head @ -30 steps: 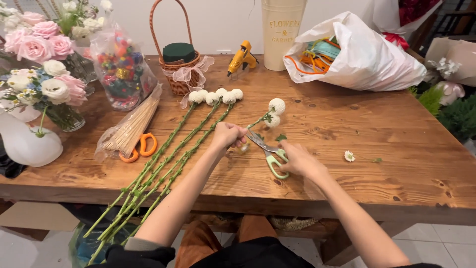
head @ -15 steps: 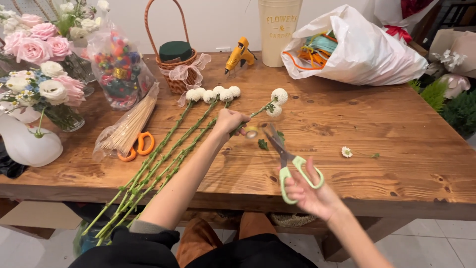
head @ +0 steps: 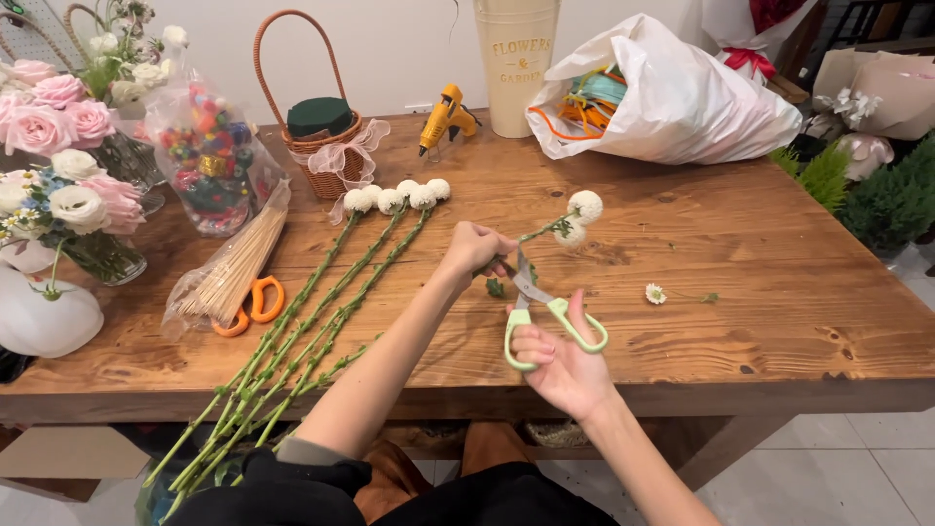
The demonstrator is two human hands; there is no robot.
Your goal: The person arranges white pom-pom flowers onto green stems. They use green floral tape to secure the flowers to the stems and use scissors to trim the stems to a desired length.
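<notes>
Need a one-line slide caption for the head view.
Left hand holds a white flower stem while right hand works green scissors at it.

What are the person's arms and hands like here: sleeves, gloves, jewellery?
Both hands are bare: no gloves, rings or watch show on the left hand or right hand. Both forearms are uncovered. A dark sleeve with a lighter olive cuff edge sits bunched near the left elbow.

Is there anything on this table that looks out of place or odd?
One small white flower head lies alone on the bare wooden table, right of the green-handled scissors, with no stem attached. The long green stems hang past the table's near edge. Nothing looks spilled or broken.
</notes>
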